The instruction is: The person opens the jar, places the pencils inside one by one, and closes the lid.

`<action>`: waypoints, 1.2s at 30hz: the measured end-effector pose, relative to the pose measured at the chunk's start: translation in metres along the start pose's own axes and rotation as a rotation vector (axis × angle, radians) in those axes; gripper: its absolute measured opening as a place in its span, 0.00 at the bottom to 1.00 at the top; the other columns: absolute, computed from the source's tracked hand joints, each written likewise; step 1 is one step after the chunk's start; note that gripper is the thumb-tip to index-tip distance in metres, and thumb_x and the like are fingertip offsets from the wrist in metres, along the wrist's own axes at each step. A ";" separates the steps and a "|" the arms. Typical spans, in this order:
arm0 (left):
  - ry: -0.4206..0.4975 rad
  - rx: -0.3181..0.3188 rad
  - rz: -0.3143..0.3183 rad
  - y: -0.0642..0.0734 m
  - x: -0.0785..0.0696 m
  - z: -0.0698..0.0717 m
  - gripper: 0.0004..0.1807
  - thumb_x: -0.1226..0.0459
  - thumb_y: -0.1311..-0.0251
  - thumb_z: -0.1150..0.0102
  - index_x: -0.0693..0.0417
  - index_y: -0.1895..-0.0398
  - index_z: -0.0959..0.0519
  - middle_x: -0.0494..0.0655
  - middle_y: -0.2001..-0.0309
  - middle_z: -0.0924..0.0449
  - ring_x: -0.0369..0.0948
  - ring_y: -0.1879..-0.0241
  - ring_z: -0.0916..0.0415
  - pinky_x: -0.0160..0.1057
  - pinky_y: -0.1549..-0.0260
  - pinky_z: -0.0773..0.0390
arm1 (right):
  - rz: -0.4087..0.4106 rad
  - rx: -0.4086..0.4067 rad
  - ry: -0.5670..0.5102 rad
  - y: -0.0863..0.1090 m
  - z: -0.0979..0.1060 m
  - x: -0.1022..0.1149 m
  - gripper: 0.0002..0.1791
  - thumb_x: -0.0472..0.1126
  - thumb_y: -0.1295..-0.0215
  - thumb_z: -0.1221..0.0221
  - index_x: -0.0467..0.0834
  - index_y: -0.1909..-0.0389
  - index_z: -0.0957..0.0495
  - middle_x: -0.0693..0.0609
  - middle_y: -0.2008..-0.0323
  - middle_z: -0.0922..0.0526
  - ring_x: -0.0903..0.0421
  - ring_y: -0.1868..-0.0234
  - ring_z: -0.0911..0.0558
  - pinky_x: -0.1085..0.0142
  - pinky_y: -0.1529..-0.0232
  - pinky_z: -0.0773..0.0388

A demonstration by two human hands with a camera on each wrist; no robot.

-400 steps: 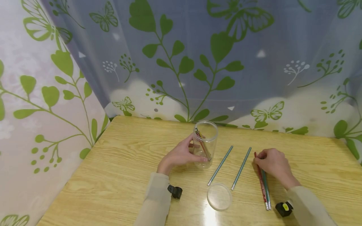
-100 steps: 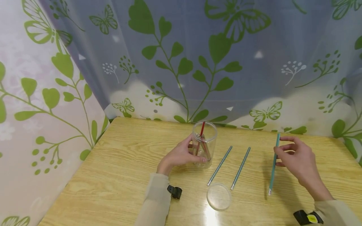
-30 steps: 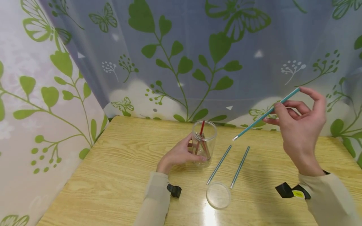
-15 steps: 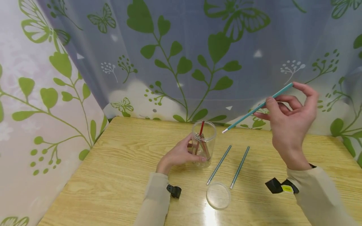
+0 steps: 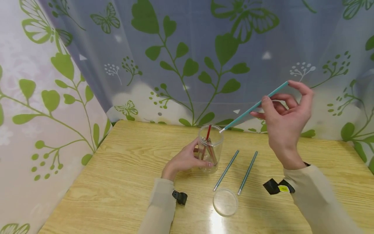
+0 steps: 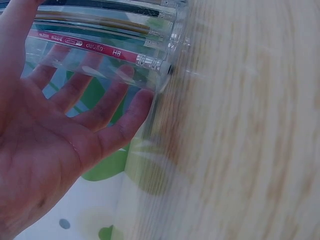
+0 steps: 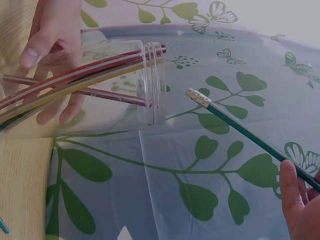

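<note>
Here, the right hand [image 5: 287,125] has a narrow, pinching grip on a slim teal pencil with a metal-banded eraser end [image 5: 243,115], which slants in the air, eraser lowest, just beyond the mouth of a clear cylindrical jar [image 5: 220,151] and apart from it. The left hand [image 5: 184,160] has a wider grip, curved round that jar, which stands upright on the pale wood-grain surface [image 5: 117,169] with several slim pencils [image 5: 208,131] leaning inside. The step in hand looks like lowering the teal pencil in; tipping it steeper first should help its eraser clear the rim and the red pencil there. A firm left grip should prevent wobbling.
</note>
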State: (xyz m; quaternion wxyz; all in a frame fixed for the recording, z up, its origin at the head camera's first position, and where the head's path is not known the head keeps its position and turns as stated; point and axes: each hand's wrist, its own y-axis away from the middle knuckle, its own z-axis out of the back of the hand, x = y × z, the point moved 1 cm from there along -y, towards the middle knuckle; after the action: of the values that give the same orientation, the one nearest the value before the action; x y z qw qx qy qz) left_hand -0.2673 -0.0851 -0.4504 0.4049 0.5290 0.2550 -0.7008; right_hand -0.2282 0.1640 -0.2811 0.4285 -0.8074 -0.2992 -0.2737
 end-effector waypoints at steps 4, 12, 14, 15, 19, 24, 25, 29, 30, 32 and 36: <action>-0.003 -0.001 -0.009 0.000 0.001 0.000 0.49 0.57 0.49 0.21 0.22 0.27 0.38 0.45 0.37 0.26 0.47 0.42 0.23 0.45 0.52 0.16 | -0.010 0.012 0.002 0.002 -0.005 -0.003 0.30 0.18 0.43 0.38 0.42 0.41 0.30 0.44 0.73 0.22 0.51 0.79 0.19 0.60 0.75 0.14; -0.006 -0.002 -0.007 0.001 0.001 0.000 0.49 0.56 0.49 0.20 0.20 0.26 0.39 0.43 0.38 0.26 0.47 0.41 0.23 0.46 0.52 0.16 | -0.003 0.102 0.038 0.008 -0.013 -0.018 0.29 0.22 0.40 0.37 0.43 0.39 0.31 0.46 0.69 0.21 0.53 0.75 0.18 0.61 0.72 0.13; -0.006 -0.003 -0.003 0.001 0.001 0.000 0.50 0.56 0.49 0.20 0.20 0.26 0.40 0.43 0.36 0.27 0.47 0.40 0.24 0.47 0.51 0.16 | -0.002 0.128 0.047 0.009 -0.015 -0.022 0.29 0.22 0.39 0.37 0.43 0.39 0.31 0.46 0.69 0.22 0.54 0.75 0.18 0.61 0.72 0.13; -0.007 -0.002 -0.002 0.001 0.000 0.000 0.50 0.56 0.49 0.20 0.19 0.26 0.40 0.43 0.36 0.27 0.47 0.40 0.25 0.47 0.51 0.16 | 0.001 0.143 0.052 0.009 -0.017 -0.023 0.29 0.23 0.39 0.37 0.43 0.39 0.32 0.47 0.68 0.22 0.54 0.74 0.17 0.61 0.72 0.13; -0.011 -0.001 0.003 0.001 0.000 0.000 0.48 0.55 0.48 0.21 0.22 0.26 0.38 0.44 0.35 0.28 0.48 0.39 0.25 0.47 0.51 0.17 | 0.004 0.203 0.086 0.013 -0.022 -0.028 0.29 0.22 0.38 0.38 0.42 0.38 0.31 0.48 0.67 0.22 0.54 0.73 0.17 0.61 0.71 0.13; -0.012 0.000 0.009 0.000 0.000 0.000 0.46 0.54 0.49 0.21 0.30 0.27 0.35 0.45 0.35 0.28 0.48 0.39 0.25 0.48 0.51 0.17 | -0.021 0.257 0.159 0.018 -0.027 -0.032 0.27 0.24 0.37 0.38 0.44 0.38 0.30 0.47 0.65 0.21 0.54 0.70 0.17 0.60 0.71 0.13; -0.011 -0.001 0.010 0.000 0.000 0.000 0.45 0.54 0.48 0.21 0.30 0.28 0.35 0.45 0.35 0.28 0.48 0.39 0.25 0.48 0.51 0.17 | -0.027 0.264 0.171 0.019 -0.028 -0.033 0.27 0.24 0.36 0.38 0.44 0.38 0.29 0.47 0.65 0.21 0.53 0.70 0.16 0.60 0.71 0.13; -0.009 -0.003 0.016 0.000 -0.001 0.000 0.39 0.54 0.48 0.21 0.28 0.34 0.31 0.44 0.35 0.28 0.48 0.39 0.25 0.48 0.50 0.17 | -0.056 0.294 0.197 0.022 -0.030 -0.038 0.27 0.23 0.37 0.38 0.47 0.40 0.28 0.47 0.65 0.21 0.52 0.70 0.16 0.59 0.71 0.13; -0.006 -0.003 0.018 0.000 -0.001 0.000 0.38 0.54 0.48 0.21 0.27 0.35 0.31 0.44 0.35 0.28 0.48 0.39 0.25 0.48 0.50 0.17 | -0.060 0.305 0.210 0.022 -0.031 -0.039 0.26 0.23 0.36 0.39 0.46 0.41 0.28 0.48 0.66 0.20 0.52 0.70 0.16 0.59 0.71 0.12; 0.002 -0.002 0.016 0.000 0.000 0.000 0.37 0.54 0.47 0.21 0.27 0.36 0.31 0.45 0.36 0.28 0.49 0.38 0.25 0.48 0.51 0.17 | -0.067 0.331 0.242 0.024 -0.031 -0.042 0.24 0.23 0.36 0.39 0.43 0.41 0.28 0.51 0.66 0.20 0.53 0.70 0.15 0.58 0.70 0.12; 0.016 0.004 0.009 0.000 0.000 0.000 0.38 0.55 0.47 0.21 0.25 0.35 0.31 0.45 0.36 0.29 0.50 0.38 0.24 0.48 0.52 0.16 | -0.073 0.391 0.327 0.028 -0.032 -0.048 0.20 0.25 0.34 0.40 0.34 0.42 0.29 0.56 0.66 0.20 0.57 0.69 0.14 0.58 0.69 0.12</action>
State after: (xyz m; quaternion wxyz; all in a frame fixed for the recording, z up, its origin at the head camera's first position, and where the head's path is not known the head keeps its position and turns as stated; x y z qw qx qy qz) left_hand -0.2676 -0.0850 -0.4506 0.4051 0.5365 0.2546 -0.6952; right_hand -0.2459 0.1118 -0.3138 0.6090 -0.6429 -0.3023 -0.3527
